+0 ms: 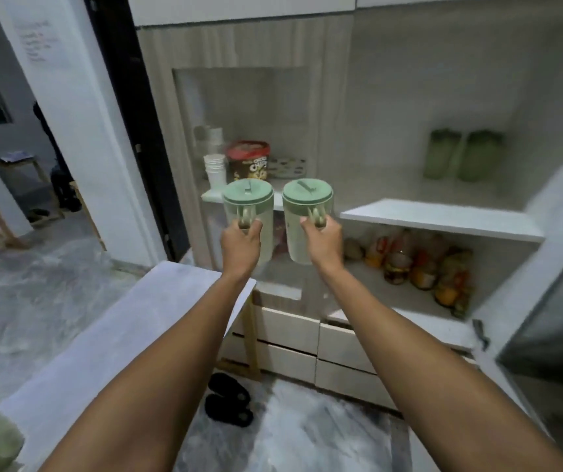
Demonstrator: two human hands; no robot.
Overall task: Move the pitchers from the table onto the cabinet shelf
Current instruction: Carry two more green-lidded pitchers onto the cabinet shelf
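Two green-lidded clear plastic pitchers point(248, 218) point(307, 216) hang side by side before the white cabinet shelf point(443, 218); two green pitchers point(462, 155) stand on it, the white tabletop point(110, 335) behind-left.

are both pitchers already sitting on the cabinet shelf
No, the left hand and right hand each hold a pitcher by its handle in the air.

1. I count two green-lidded pitchers in the air: the left pitcher point(248, 219) and the right pitcher point(307, 218).
2. Two green pitchers on the shelf point(462, 155) (blurred).
3. One cereal tub point(248, 160).
4. Two black slippers point(229, 400).
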